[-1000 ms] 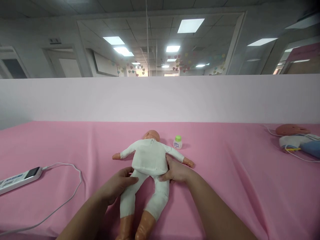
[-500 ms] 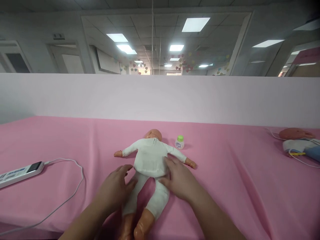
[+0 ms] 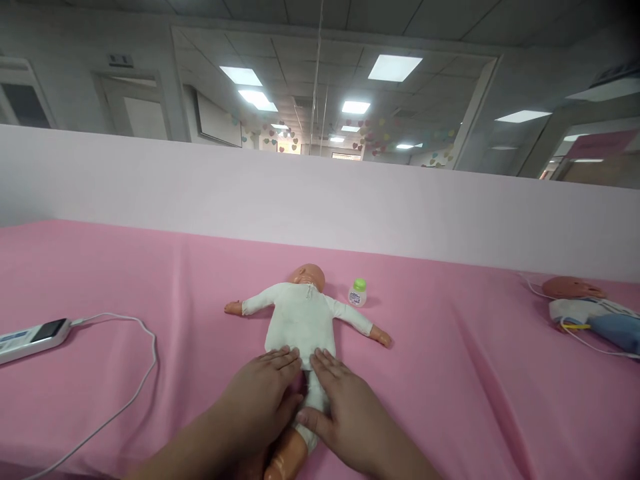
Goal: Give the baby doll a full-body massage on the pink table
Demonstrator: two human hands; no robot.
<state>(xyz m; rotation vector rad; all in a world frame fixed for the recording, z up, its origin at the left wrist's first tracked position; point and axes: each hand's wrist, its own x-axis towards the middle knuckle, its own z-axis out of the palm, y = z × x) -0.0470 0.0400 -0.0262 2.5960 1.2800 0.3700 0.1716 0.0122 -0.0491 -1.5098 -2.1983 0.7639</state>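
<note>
A baby doll (image 3: 303, 320) with a white cloth body lies on the pink sheet, head away from me and arms spread to both sides. My left hand (image 3: 265, 393) rests flat on the left of its lower trunk, fingers stretched out. Beside it, my right hand (image 3: 345, 407) lies flat on the right of the lower trunk, with its thumb over a leg. Both hands are open and hold nothing. They hide much of the doll's legs. To the right of the doll's head stands a small clear bottle (image 3: 357, 296) with a green cap.
The pink sheet (image 3: 425, 373) covers the table. At the left lies a white handheld device (image 3: 35, 339) with a white cable (image 3: 154, 357). A second doll (image 3: 575, 288) with blue and white cloth and tubing lies at the far right. A white partition (image 3: 320, 207) stands behind.
My hands have moved inward from the doll's sides and now lie flat on its lower trunk, close together. The view has tilted slightly.
</note>
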